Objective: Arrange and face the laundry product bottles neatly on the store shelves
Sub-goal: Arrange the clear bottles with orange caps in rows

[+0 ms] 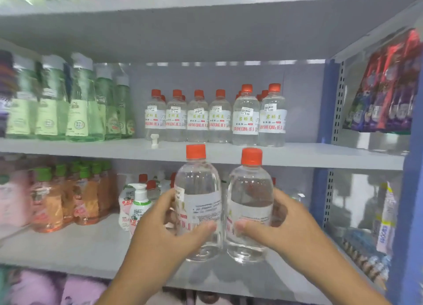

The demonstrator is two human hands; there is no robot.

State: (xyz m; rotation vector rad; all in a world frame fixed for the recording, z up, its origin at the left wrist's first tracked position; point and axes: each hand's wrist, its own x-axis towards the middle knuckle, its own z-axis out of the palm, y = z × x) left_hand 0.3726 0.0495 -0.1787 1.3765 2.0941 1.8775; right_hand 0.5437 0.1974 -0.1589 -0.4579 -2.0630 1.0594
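Here, hands grip two bottles; shelf labels read "JUNYIMEIQING JIEJI".

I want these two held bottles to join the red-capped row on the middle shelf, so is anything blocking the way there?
Mostly clear. The left bottle and right bottle are held below the middle shelf. Bare shelf lies in front of the red-capped row; only a small white cap stands at its left end.
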